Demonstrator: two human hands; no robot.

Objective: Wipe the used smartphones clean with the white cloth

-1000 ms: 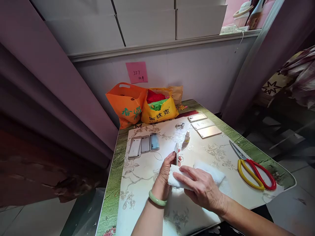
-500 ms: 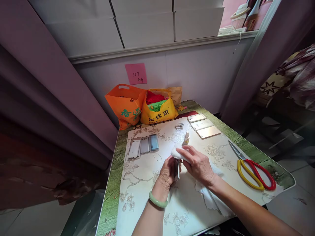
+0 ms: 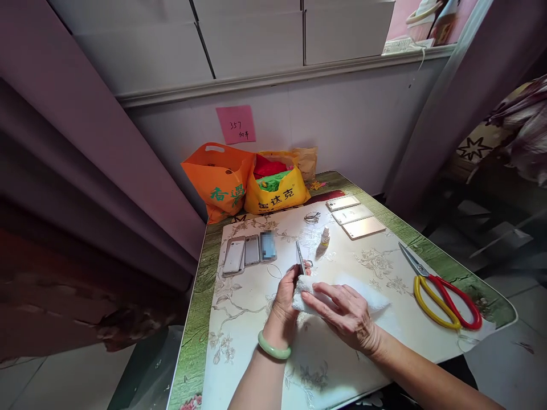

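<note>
My left hand (image 3: 287, 293), with a green bangle (image 3: 274, 346) at its wrist, is closed around a thin phone (image 3: 299, 257) seen nearly edge-on above the table. My right hand (image 3: 348, 316) grips a white cloth (image 3: 371, 297) and presses it to the phone's lower end. The cloth hides that end, and its loose part trails to the right. Beyond the hands stands a small white dropper bottle (image 3: 325, 237). Between it and the bags lies a thin coiled wire-like item (image 3: 312, 217), too small to name surely.
Several phones lie in two groups: silver phones (image 3: 234, 255) at left, gold phones (image 3: 363, 228) at back right. Scissors (image 3: 447, 296) with red and yellow handles rest near the right edge. An orange bag (image 3: 217, 182) and a yellow bag (image 3: 277, 193) stand against the wall.
My right hand has moved the cloth from the phone's upper end down to its lower end. The phone's top, covered before, now shows tilted away. The cloth's loose part has been drawn up.
</note>
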